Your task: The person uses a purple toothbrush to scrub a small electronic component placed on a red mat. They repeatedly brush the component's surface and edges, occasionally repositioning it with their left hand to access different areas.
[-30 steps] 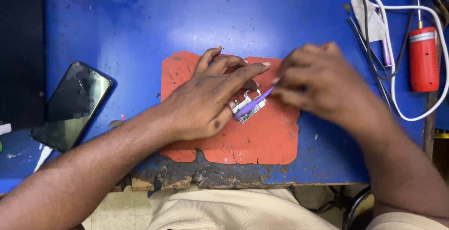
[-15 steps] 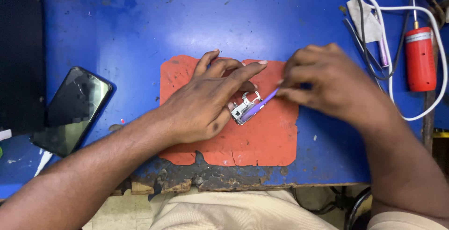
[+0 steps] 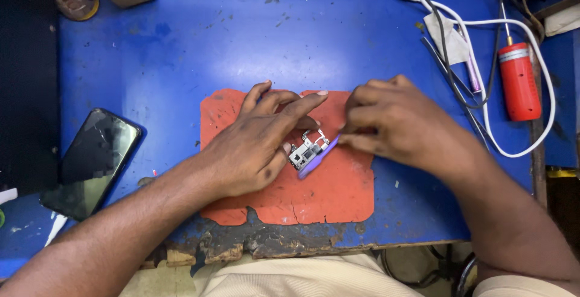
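Board (image 3: 307,152) lies near the middle of the orange mat (image 3: 314,206), on the blue bench (image 3: 241,37). Judged light, thin and stiff, also fragile: small metal shields and bare parts on its face, so best gripped by the edges, not pressed on top. It looks small, roughly rectangular, silver-grey with dark patches and an irregular outline; finer detail is too small to tell. Left hand (image 3: 254,146) rests on the mat, thumb and a curled finger pinching the board's left edge, index finger stretched out flat above it. Right hand (image 3: 399,125) has its fingers closed around a purple tool (image 3: 317,159), slim and flat, whose tip touches the board's right side. A dark phone (image 3: 93,161) lies well apart at left; a red cylinder tool (image 3: 518,82) and a white cable (image 3: 483,25) lie at right.
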